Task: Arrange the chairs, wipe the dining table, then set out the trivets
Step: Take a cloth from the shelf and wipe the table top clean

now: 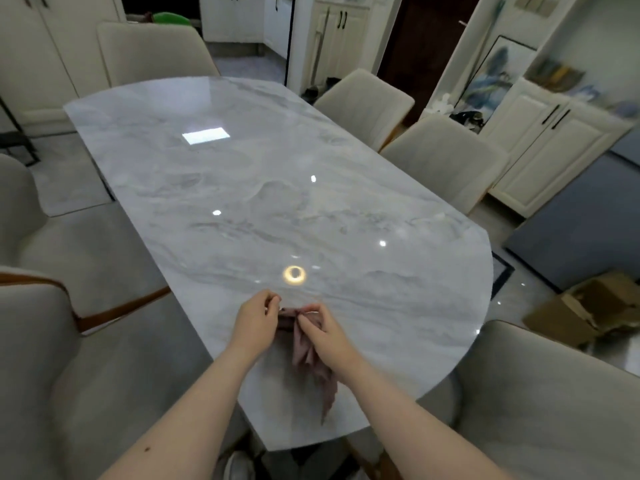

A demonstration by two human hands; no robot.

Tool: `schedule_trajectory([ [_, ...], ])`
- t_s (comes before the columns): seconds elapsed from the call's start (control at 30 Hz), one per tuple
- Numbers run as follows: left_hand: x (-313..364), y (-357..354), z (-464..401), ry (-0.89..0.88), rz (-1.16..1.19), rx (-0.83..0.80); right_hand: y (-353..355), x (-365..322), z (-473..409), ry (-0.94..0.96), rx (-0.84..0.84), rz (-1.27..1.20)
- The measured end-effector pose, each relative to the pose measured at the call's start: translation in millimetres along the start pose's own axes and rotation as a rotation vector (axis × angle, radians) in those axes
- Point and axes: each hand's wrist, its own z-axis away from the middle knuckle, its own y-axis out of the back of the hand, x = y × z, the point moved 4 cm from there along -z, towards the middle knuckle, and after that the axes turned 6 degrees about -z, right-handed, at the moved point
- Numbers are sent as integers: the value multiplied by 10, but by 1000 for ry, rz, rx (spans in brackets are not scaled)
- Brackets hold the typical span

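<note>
Glossy grey marble oval dining table (242,188) runs lengthwise away from the viewer. Above its near end, left hand (254,322) and right hand (323,336) both pinch a crumpled mauve cloth (308,358), hanging lengthwise toward the near edge. Beige upholstered chairs (446,161) flank the table.

The table (242,174) has a glossy, smooth, grey-veined marble-look top mirroring the lamps, the rag (311,362) is soft, matt, creased mauve cloth, the chairs (446,161) wear matt beige fabric, and the box (588,306) is dull brown cardboard.
</note>
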Motion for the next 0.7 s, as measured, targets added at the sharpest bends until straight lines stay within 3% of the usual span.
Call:
schedule_trajectory([
  [0.17, 342, 118, 420, -23, 18, -30, 71, -110, 433, -85, 17, -255],
  [0.5, 671, 829, 817, -25, 27, -61, -86, -659, 706, -190, -13, -492],
  [0.7, 636, 1389, 854, -101, -119, 108, -497, -950, 794, -186, -58, -532],
])
